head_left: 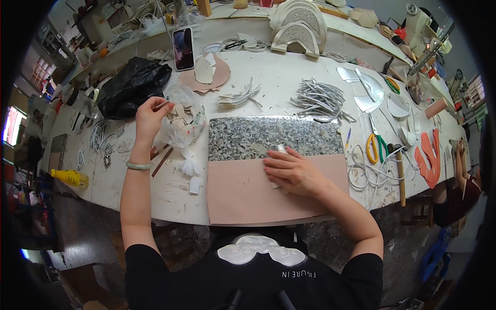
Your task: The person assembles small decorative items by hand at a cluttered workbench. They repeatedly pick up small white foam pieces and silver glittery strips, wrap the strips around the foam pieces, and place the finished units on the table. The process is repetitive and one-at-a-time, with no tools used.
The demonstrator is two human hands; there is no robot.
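Observation:
My left hand (150, 118) is raised at the opening of a clear plastic bag (194, 111) that holds small beige scraps (180, 116). Its fingertips are pinched on a small thin beige piece (163, 105). My right hand (295, 173) rests on a pale pink sheet (248, 194), its fingers bent over a slim white object (281, 149). Most of that object is hidden under the hand; only its ends show. The sheet covers the near part of a speckled grey stone slab (243, 137).
A black plastic bag (134, 88) and a phone (183, 49) stand beyond my left hand. Bundles of grey cords (319, 98) lie past the slab. To the right are scissors (373, 147), a white cord (361, 175), a wooden-handled tool (400, 175) and orange cut pieces (428, 160).

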